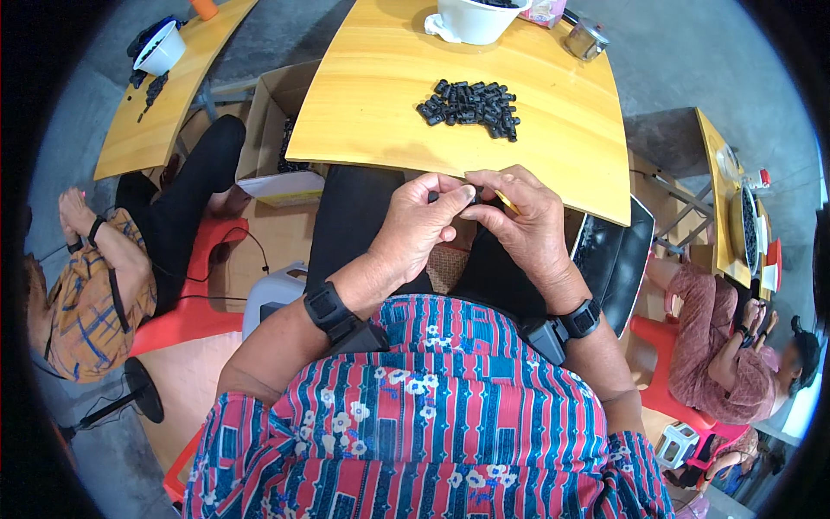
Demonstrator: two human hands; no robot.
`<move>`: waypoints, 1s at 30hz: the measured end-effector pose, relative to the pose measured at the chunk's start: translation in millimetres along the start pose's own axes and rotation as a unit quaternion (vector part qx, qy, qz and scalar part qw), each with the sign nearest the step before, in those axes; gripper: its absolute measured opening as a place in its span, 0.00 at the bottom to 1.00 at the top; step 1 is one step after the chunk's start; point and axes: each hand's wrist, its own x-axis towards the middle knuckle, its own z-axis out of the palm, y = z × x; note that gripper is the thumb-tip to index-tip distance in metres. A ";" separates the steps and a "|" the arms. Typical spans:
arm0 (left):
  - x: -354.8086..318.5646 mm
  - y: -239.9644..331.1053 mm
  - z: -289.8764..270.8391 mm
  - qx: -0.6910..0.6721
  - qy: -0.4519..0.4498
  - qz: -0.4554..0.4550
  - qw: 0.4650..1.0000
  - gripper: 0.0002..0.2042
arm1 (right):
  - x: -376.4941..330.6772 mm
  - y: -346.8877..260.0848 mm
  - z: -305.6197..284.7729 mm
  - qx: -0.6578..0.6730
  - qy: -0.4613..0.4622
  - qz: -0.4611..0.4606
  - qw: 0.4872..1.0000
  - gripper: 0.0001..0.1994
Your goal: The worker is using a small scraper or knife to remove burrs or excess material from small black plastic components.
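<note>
My left hand (421,214) is closed, its thumb and fingers pinching a small black plastic part (475,195). Facing it, my right hand (521,210) is also closed, with thumb and forefinger on the same part at the fingertips. Both hands are held just off the table's near edge, above my lap. Between the right fingers shows a yellow sliver; whether it is a tool or the table behind, I cannot tell. Beyond my hands, a pile of similar black plastic parts (471,107) lies on the yellow wooden table (372,95).
A white tub (480,23) with black parts and a clear jar (586,41) stand at the table's far side. An open cardboard box (275,112) is below left, a black padded seat (612,259) below right. People sit at other tables on both sides.
</note>
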 end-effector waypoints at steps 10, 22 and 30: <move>0.1 -6.4 -6.8 -0.101 -0.059 -0.033 0.993 0.06 | -1.4 3.2 -4.4 -0.030 -0.046 -0.001 0.998 0.18; 2.1 -12.2 -10.3 -0.185 -0.155 -0.062 0.969 0.11 | -9.7 4.6 0.8 0.293 -0.055 0.179 0.938 0.16; 0.8 -10.4 -5.9 -0.171 -0.151 -0.052 0.972 0.14 | -10.8 3.4 2.2 0.287 -0.050 0.174 0.941 0.16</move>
